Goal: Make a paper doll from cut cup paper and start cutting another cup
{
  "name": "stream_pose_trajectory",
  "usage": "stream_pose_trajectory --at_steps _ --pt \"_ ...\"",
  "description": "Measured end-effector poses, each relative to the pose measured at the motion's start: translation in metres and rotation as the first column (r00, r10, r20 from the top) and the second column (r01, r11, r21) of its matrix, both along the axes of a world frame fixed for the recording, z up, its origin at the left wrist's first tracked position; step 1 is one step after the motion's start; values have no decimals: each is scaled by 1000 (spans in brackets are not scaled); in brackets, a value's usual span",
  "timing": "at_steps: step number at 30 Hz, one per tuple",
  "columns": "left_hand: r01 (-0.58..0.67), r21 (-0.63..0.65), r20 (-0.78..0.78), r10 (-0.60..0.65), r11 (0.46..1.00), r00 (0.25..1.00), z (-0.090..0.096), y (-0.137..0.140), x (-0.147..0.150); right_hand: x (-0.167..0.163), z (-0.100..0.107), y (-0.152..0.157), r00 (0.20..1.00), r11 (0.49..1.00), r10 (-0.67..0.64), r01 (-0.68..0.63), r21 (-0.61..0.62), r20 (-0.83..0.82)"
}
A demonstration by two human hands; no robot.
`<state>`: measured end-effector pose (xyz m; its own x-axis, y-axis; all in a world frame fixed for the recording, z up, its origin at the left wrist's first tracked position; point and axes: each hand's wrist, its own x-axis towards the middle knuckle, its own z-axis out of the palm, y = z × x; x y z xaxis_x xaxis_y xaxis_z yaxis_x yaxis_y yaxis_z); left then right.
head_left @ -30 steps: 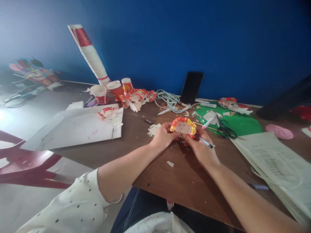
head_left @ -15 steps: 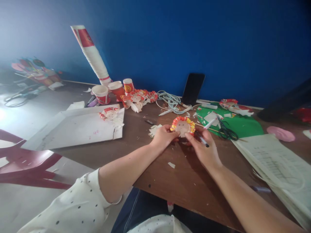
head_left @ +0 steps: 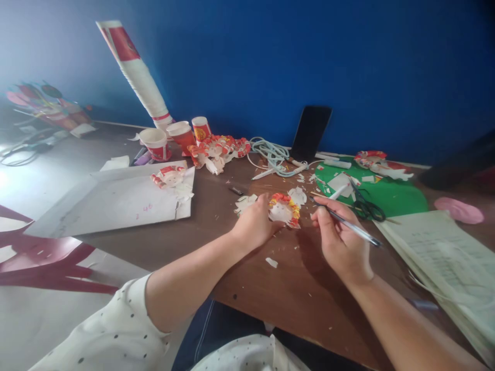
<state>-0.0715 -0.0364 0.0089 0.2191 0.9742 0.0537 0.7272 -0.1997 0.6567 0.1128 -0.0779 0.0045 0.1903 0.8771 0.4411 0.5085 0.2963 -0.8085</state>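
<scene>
My left hand (head_left: 255, 222) grips the left edge of a small paper face (head_left: 281, 211) with a curled red and yellow paper rim, low over the brown table or resting on it; I cannot tell which. Small dots mark the face. To its right, my right hand (head_left: 335, 234) is closed round a pen (head_left: 353, 228), its tip pointing left toward the face but apart from it. A white paper cutout (head_left: 297, 196) lies just behind the face. Another pale cutout (head_left: 245, 204) sits beside my left fingers, near a dark pen cap (head_left: 236, 191).
Red and white paper cups (head_left: 154, 144) stand at the back by a heap of curled paper pieces (head_left: 218, 149). A phone (head_left: 311, 133) leans on the blue wall beside a coiled cable (head_left: 268, 154). Scissors (head_left: 367, 207) lie on green paper (head_left: 402, 196), with written sheets (head_left: 436, 247) at right.
My right hand has let go of the face and moved right, bringing the pen round into a writing hold. The face is lower, held by my left hand alone. The view has shifted slightly.
</scene>
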Motion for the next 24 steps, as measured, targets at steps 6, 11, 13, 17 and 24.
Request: stream_pose_trajectory --at_steps 6,11,13,17,24 --pt "16 280 -306 73 960 949 20 -16 -5 7 3 -2 976 990 -4 -26 137 219" --pt "327 204 -554 -166 923 816 30 -31 -2 6 8 -3 947 983 -13 -47 177 322" --pt "359 102 -625 -221 928 748 26 -35 1 5 8 -2 936 980 -9 -61 188 353" --pt "451 18 -690 -315 893 651 17 -43 7 4 6 -3 904 971 51 -145 192 426" --pt "538 152 -700 -293 829 651 15 -48 9 0 -1 -4 839 959 168 -261 112 517"
